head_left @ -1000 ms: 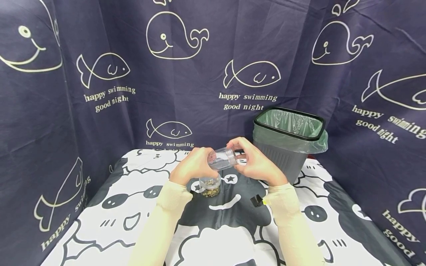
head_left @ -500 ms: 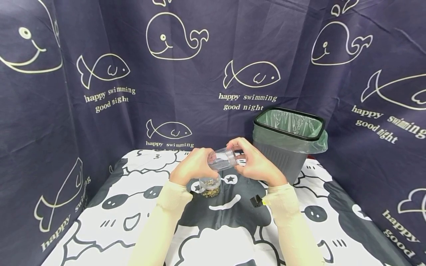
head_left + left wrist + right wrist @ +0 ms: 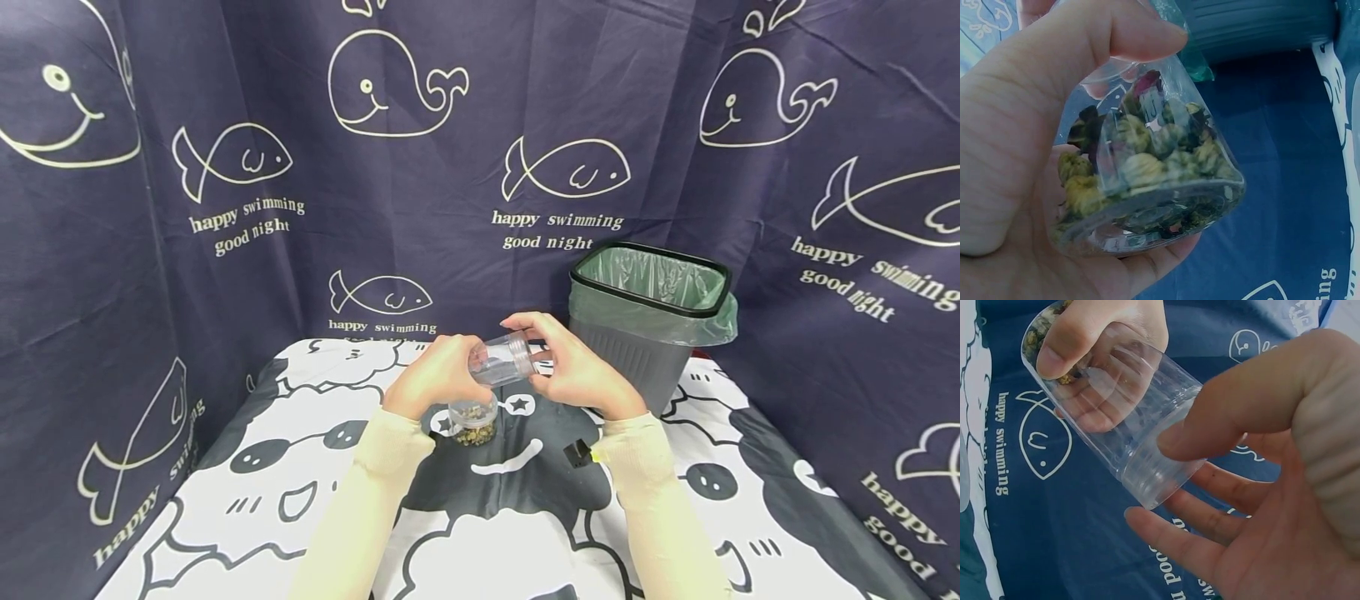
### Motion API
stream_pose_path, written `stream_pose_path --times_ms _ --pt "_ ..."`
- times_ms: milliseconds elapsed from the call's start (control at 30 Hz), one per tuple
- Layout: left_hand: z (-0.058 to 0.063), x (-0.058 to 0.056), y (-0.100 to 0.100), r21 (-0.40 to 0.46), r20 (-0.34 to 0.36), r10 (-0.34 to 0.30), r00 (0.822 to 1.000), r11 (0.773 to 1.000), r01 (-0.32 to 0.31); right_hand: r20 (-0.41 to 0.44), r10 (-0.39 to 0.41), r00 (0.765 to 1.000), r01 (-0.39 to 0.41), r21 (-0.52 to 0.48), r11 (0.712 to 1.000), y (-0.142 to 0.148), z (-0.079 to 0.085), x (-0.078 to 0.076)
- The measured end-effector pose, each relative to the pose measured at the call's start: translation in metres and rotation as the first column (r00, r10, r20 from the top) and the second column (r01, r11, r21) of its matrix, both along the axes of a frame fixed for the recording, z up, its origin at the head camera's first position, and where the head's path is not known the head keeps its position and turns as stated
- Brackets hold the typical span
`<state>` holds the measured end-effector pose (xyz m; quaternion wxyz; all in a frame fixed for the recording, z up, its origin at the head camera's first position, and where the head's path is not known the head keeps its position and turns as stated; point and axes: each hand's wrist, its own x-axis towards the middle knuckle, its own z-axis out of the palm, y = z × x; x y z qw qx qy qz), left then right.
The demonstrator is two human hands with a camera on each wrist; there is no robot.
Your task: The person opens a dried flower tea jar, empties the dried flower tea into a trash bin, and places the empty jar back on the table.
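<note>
Left hand (image 3: 437, 375) clamped around the tilted jar (image 3: 499, 367); right hand (image 3: 581, 371) pinches its ridged end, opposite the dried flowers (image 3: 1144, 165). Slick walls slipping could drop it.

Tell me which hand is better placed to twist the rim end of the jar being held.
Probably the right hand: it is at the rim end of the clear jar, while the left hand grips the body nearer the base.

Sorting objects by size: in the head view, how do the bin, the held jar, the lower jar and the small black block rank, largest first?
1. Bin
2. Held jar and lower jar: too alike to rank, both partly covered
3. Black block
</note>
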<state>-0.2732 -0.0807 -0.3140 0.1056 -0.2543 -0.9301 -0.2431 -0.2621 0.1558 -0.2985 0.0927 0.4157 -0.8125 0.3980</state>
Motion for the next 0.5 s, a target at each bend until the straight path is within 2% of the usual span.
stream_pose_path --times_ms 233,500 --pt "0.0008 0.0008 -0.0002 0.008 -0.009 0.001 1.0 1.0 -0.001 0.04 0.034 0.999 -0.033 -0.012 0.999 0.0008 0.0011 -0.0004" --pt "0.0001 0.0008 -0.0001 0.001 0.002 -0.002 1.0 1.0 0.002 0.105 -0.045 0.993 0.045 0.001 0.999 0.0002 0.0009 -0.0006"
